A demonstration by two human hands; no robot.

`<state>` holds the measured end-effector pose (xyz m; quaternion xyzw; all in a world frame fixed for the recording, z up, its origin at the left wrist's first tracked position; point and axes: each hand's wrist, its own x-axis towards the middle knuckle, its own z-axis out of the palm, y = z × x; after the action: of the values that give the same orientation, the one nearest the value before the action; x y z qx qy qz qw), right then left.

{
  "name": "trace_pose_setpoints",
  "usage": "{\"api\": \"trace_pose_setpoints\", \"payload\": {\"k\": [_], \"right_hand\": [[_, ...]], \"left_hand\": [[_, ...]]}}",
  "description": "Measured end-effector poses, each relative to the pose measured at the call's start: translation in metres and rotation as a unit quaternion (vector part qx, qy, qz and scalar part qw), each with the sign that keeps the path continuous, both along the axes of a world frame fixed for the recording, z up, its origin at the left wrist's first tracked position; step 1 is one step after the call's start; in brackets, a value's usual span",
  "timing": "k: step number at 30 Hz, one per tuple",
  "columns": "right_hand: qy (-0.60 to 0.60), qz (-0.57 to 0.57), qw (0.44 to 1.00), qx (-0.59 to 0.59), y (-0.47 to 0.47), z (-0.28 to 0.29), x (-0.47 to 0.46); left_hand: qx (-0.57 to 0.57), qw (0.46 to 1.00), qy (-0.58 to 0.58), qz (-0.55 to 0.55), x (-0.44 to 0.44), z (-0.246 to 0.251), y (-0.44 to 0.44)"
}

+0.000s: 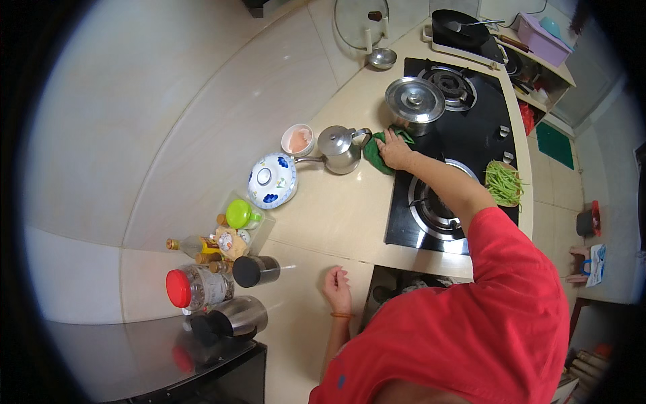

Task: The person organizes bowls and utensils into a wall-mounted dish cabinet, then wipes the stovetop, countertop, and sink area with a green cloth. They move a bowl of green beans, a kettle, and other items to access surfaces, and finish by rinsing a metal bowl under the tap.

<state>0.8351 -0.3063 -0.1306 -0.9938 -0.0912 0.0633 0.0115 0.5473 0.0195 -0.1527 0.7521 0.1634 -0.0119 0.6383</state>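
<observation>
My right hand (pixel 396 151) presses on a bunched green cloth (pixel 376 155) at the edge of the black gas hob (pixel 484 126), between a steel kettle (pixel 340 156) and a lidded steel pot (pixel 415 103). The fingers are bent over the cloth, part of which is hidden beneath them. My left hand (pixel 337 289), with an orange band at the wrist, rests over the pale countertop (pixel 313 217) near its front edge. Its fingers are loosely curled, slightly apart, and hold nothing. The kettle's handle reaches close to the cloth.
A bowl with pink contents (pixel 298 140) and a lidded floral dish (pixel 273 181) stand by the wall. Jars and bottles gather at the left, near a steel jug (pixel 245 315). Green beans (pixel 503 184) fill a container on the hob's right edge. A wok (pixel 456 29) sits farther back.
</observation>
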Motion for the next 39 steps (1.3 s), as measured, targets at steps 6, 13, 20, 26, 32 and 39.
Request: {"api": "trace_pose_setpoints", "payload": {"k": [6, 13, 20, 26, 32, 39], "right_hand": [[0.062, 0.074, 0.994, -0.041, -0.005, 0.01, -0.037], [0.007, 0.019, 0.998, 0.055, 0.003, 0.002, 0.005], [-0.097, -0.094, 0.96, 0.245, 0.006, -0.03, 0.075], [-0.128, -0.205, 0.945, 0.219, 0.018, -0.039, 0.14], [-0.198, -0.338, 0.866, 0.311, 0.023, -0.029, 0.192], [-0.232, -0.395, 0.85, 0.26, 0.036, -0.022, 0.24]], "left_hand": [[-0.012, 0.998, -0.026, -0.054, 0.059, 0.019, -0.041], [-0.081, 0.989, -0.085, 0.092, 0.2, 0.047, -0.064], [-0.101, 0.985, -0.11, 0.09, 0.302, 0.007, -0.071], [-0.118, 0.974, -0.165, 0.097, 0.313, 0.001, -0.075], [-0.124, 0.961, -0.193, 0.152, 0.281, 0.011, -0.091], [-0.099, 0.957, -0.185, 0.2, 0.219, 0.026, -0.075]]}}
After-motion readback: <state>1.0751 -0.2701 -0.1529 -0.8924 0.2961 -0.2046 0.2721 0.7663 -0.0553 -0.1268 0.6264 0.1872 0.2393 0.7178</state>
